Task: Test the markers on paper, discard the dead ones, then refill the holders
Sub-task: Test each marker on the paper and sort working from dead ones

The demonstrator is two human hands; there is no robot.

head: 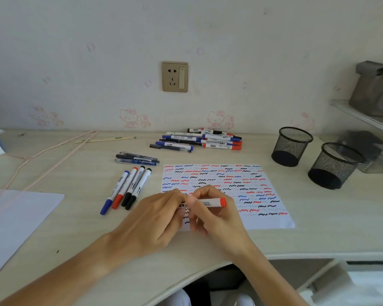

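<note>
You've got both hands over the near-left corner of the test sheet [228,191], and between them lies a red-capped marker [210,203], held level just above the paper. Your right hand [210,215] has its fingers curled round the middle of the barrel, the red end poking out to the right. Your left hand [157,217] closes on the other end, fingertips pinching it (that end is hidden behind your fingers, so whether a cap sits there can't be told).

The sheet is thick with short squiggles in red, blue and black, row after row. Just left of it, four markers [126,189] lie side by side on the desk [80,217], tilted the same way: one blue, one red, two black. Behind those sits a small bundle of dark pens [137,159]. Farther back, near the wall, a loose pile of markers [199,140] mixes blue, red and black caps.

Off to your right, well apart from the sheet, two black mesh holders stand upright: the far holder [292,146] and the near holder [334,166], just beside each other. A blank sheet [13,217] lies at your left edge, and a pink cord [42,155] trails across the desk.
</note>
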